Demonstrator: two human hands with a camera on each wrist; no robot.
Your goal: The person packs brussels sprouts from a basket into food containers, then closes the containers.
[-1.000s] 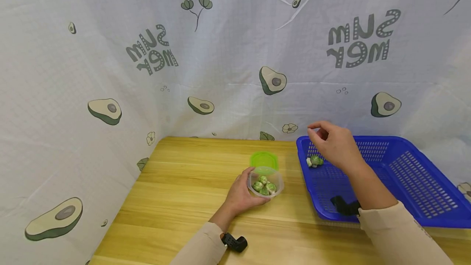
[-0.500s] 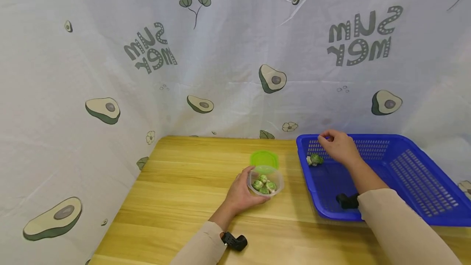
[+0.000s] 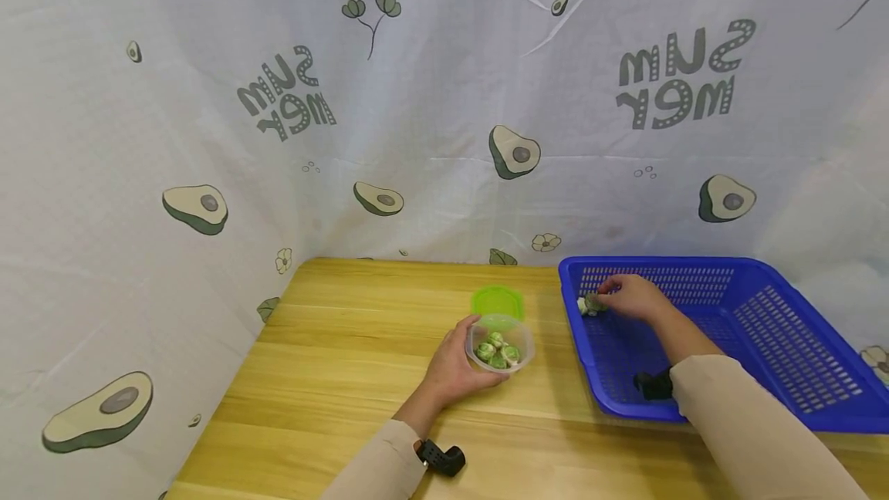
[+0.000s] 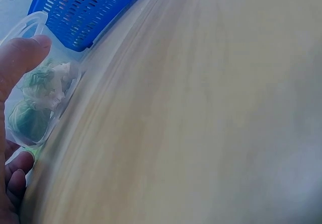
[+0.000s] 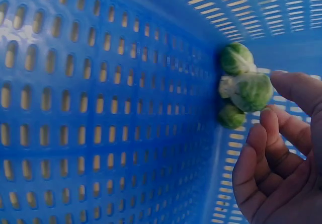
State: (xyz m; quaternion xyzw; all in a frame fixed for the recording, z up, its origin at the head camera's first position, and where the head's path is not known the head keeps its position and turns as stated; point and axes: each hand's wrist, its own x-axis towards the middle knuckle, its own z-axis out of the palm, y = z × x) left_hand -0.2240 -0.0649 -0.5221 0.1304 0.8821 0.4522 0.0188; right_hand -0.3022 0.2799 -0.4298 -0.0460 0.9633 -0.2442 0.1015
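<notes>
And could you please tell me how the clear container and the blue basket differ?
The clear container is see-through, while the blue basket is strongly coloured. The container is small; the basket is far larger. The container's walls look solid, whereas the basket's are slotted. The left hand grips the container but is outside the basket. Both hold Brussels sprouts.

Cloth wall [image 3: 430, 99]: is glowing evenly bright in the head view.
Table [image 3: 361, 346]: is catching sheen there at 6 o'clock, a soft shadow lying at the basket's [image 3: 736, 334] 8 o'clock.
Left wrist view: is looking bluish, table grain smearing out of focus.
Right wrist view: glare is whitening the basket at 10 o'clock.
</notes>
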